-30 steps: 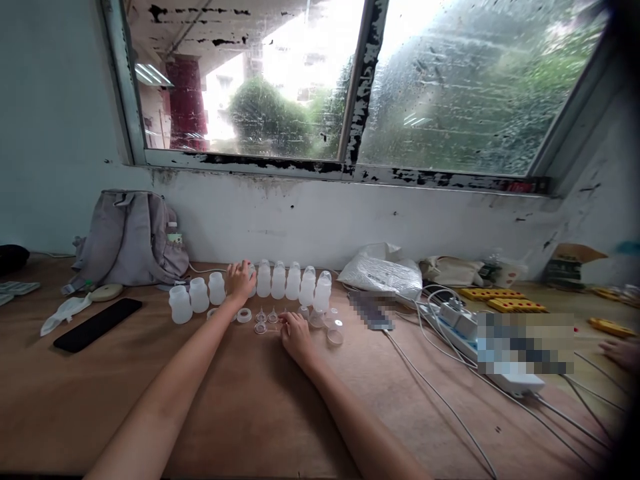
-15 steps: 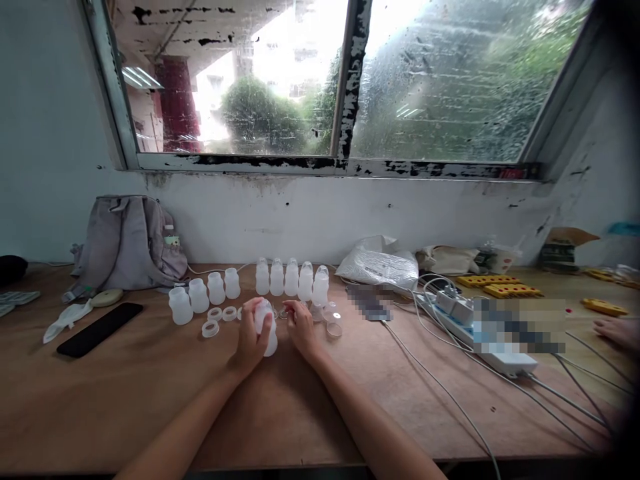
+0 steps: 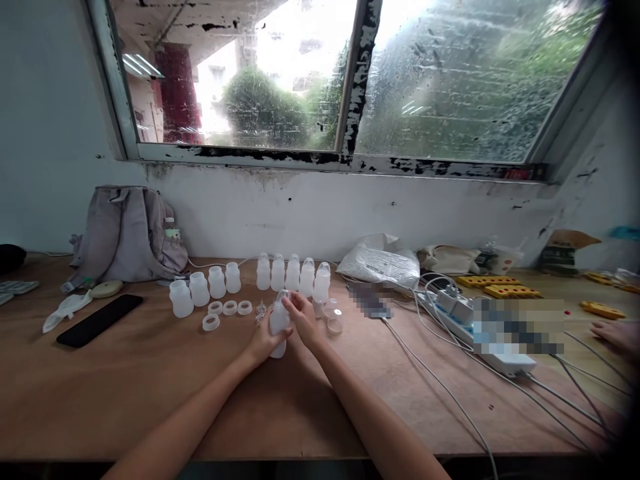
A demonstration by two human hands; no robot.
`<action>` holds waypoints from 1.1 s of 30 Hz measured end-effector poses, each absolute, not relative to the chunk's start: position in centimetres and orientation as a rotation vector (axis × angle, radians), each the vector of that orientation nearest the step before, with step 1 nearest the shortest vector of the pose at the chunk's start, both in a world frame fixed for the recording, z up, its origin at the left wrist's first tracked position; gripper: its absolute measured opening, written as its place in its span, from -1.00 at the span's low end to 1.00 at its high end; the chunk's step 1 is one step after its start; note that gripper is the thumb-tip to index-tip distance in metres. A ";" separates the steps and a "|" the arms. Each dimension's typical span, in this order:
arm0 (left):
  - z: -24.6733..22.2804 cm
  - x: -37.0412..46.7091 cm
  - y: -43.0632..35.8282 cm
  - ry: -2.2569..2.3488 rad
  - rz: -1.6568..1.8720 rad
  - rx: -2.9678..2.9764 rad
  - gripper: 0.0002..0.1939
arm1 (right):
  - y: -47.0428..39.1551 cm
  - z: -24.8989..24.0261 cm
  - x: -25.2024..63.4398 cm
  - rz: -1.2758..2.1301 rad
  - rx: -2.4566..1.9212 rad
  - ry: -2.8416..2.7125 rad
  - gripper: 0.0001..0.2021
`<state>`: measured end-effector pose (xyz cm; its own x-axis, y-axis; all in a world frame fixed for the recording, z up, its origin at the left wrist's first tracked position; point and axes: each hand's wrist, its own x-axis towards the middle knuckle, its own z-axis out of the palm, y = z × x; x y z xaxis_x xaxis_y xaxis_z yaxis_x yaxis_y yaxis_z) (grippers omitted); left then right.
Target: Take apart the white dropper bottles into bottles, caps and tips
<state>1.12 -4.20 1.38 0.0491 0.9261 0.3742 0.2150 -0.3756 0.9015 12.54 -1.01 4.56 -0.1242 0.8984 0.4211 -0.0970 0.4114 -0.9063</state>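
Observation:
A frosted white baby bottle [image 3: 280,325] leans slightly in front of me, with my left hand [image 3: 262,342] wrapped round its body. At its top, my right hand [image 3: 304,319] closes its fingers on a clear domed cap [image 3: 282,296]. Behind my hands stands a row of several capped bottles [image 3: 293,273]. Further left are several open bottles [image 3: 199,289] without tops. White collar rings [image 3: 230,307] lie in front of them. A clear teat [image 3: 261,311] sits close to my left hand, and more clear caps [image 3: 335,323] rest to the right, partly hidden by my right hand.
A black phone [image 3: 100,321] and a grey backpack [image 3: 123,233] are at the left. To the right lie a silvery plastic bag [image 3: 380,263], a white power strip [image 3: 505,360] and trailing cables. Another person's hand [image 3: 613,331] rests at the far right edge.
My right hand has come from the small clear parts on the table to the bottle's top. The bottle and my left hand have shifted a little to the right.

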 end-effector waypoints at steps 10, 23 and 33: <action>2.3 0.2 -4.7 0.550 0.955 0.893 -0.60 | -0.5 4.7 12.8 1.362 -0.644 -1.234 -0.75; 2.6 0.0 -4.4 0.440 1.248 0.664 -0.65 | 2.1 4.7 16.3 0.288 -1.202 -1.717 -0.78; 2.6 -0.1 -4.3 0.602 1.322 0.617 -0.64 | 1.1 6.1 18.8 0.147 -1.844 -2.029 -0.76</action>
